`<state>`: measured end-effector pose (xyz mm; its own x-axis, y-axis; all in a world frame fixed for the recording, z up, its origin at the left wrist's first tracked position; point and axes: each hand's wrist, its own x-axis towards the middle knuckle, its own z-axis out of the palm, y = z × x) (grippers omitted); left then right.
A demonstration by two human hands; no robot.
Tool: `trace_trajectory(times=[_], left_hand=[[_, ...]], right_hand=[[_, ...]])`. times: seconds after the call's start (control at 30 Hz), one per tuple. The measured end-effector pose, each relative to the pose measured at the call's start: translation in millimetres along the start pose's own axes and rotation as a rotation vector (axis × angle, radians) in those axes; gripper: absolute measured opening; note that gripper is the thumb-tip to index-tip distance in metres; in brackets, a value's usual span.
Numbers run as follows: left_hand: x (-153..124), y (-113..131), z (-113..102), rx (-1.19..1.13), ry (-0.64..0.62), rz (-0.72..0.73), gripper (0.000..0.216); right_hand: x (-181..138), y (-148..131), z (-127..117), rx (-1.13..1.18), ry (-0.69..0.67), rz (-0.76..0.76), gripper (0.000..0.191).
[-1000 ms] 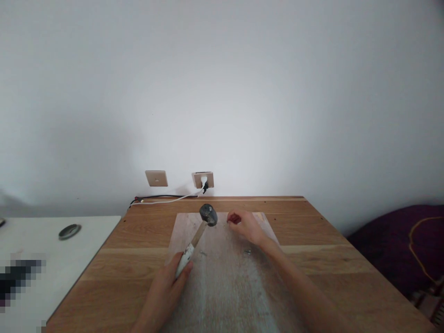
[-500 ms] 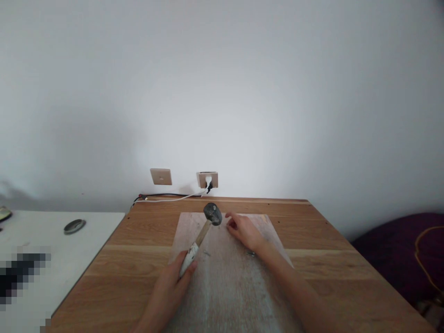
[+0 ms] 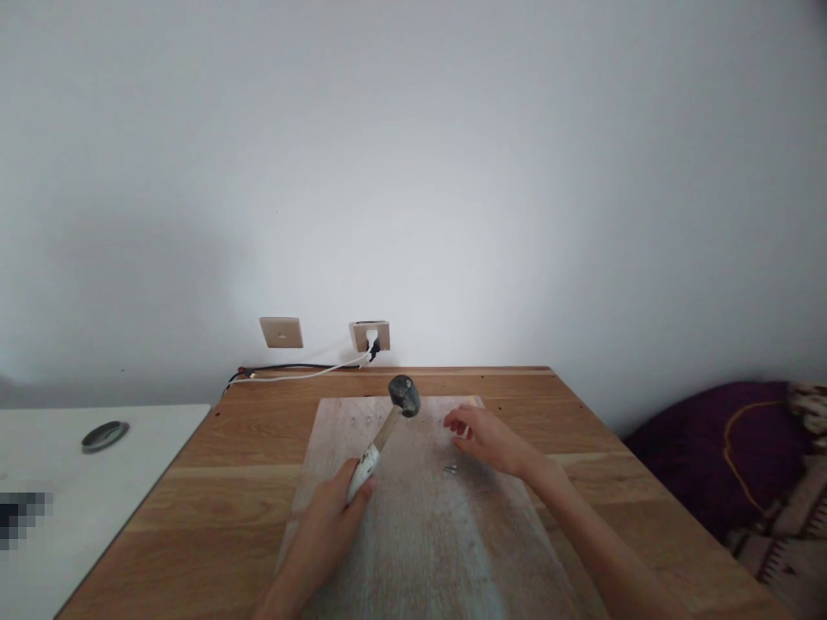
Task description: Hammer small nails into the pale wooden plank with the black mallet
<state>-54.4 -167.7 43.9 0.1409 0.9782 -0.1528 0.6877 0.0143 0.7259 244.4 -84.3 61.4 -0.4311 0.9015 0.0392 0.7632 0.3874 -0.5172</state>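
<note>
**Mallet up, nothing standing yet**

My left hand point(image 3: 332, 521) is clenched round the mallet point(image 3: 385, 432) handle, with the head raised beyond that grip over the board point(image 3: 413, 551). My right hand point(image 3: 492, 441) curls loosely, and I cannot tell if it pinches anything. Small nails point(image 3: 450, 468) lie loose just beside it. I judge the driving is mostly still ahead.

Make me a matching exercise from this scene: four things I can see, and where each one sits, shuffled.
Things:
1 hammer
2 white plug
3 round grey disc
4 small metal bits

Places:
A on the white table
B in the wall socket
C in the left hand
D on the pale board

Pairs: 1-C, 2-B, 3-A, 4-D.
</note>
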Motion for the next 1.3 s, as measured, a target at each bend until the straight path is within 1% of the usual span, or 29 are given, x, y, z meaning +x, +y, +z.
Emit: trace_trajectory(times=[0.1, 0.2, 0.3, 0.43, 0.53, 0.6, 0.77, 1.0, 1.17, 1.3], left_hand=[[3, -4, 0, -0.01, 0.002, 0.014, 0.034], [4, -8, -1, -0.006, -0.006, 0.033, 0.034], [2, -10, -1, -0.022, 0.007, 0.034, 0.038], [-1, -10, 0, -0.04, 0.03, 0.038, 0.043], [-2, -11, 0, -0.045, 0.027, 0.035, 0.045], [-2, -12, 0, -0.051, 0.031, 0.032, 0.044], [-2, -13, -1, -0.089, 0.023, 0.05, 0.041], [-2, -13, 0, -0.089, 0.024, 0.033, 0.042], [-3, -12, -1, -0.093, 0.015, 0.022, 0.043], [-2, -13, 0, -0.086, 0.019, 0.027, 0.042]], right_hand=[[-15, -3, 1, 0.009, -0.12, -0.035, 0.021], [-21, -7, 7, 0.014, -0.152, -0.059, 0.022], [-17, -5, 9, 0.016, -0.119, -0.059, 0.022], [2, -2, 9, 0.013, -0.027, -0.034, 0.024], [21, -7, 10, -0.033, 0.054, -0.011, 0.025], [31, -14, 11, -0.077, 0.074, -0.008, 0.024], [40, -27, 14, -0.192, 0.012, -0.024, 0.02], [43, -30, 15, -0.309, -0.055, -0.002, 0.014], [44, -32, 15, -0.289, -0.056, -0.03, 0.023], [43, -25, 24, -0.223, -0.006, -0.04, 0.024]])
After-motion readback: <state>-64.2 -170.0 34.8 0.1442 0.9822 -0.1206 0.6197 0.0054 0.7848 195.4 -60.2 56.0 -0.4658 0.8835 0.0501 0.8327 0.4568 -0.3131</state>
